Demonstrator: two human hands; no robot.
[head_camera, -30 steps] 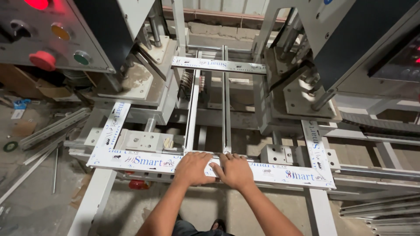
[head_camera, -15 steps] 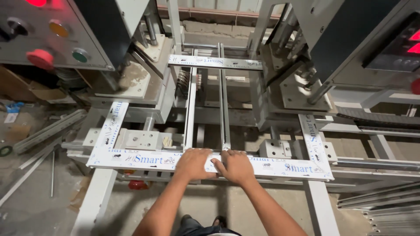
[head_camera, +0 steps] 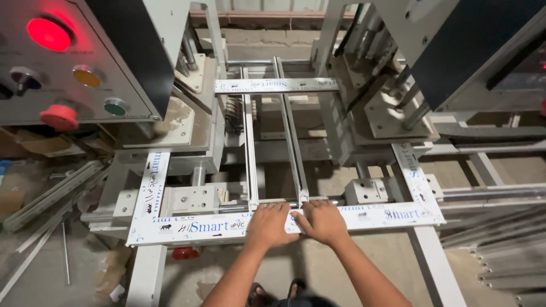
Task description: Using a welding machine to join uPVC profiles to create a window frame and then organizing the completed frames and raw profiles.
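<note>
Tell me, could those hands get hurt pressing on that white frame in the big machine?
Maybe. Both the left hand and right hand press flat on the white frame right beside the machine's metal clamps, so fingers might get pinched. The red light glows, suggesting the machine has power.

1. Grey control panel [head_camera: 68, 62] at upper left: lit red lamp [head_camera: 49, 34], amber button [head_camera: 87, 77], green button [head_camera: 115, 107], red mushroom button [head_camera: 59, 116], black knob [head_camera: 23, 79].
2. Dark machine head [head_camera: 472, 45] at upper right, tilted, with metal rods below it.
3. Loose pale profile offcuts [head_camera: 51, 196] on the floor at left.
4. Stacked grey profile lengths [head_camera: 500, 256] at lower right.
5. Small red part [head_camera: 185, 253] under the machine bed.
</note>
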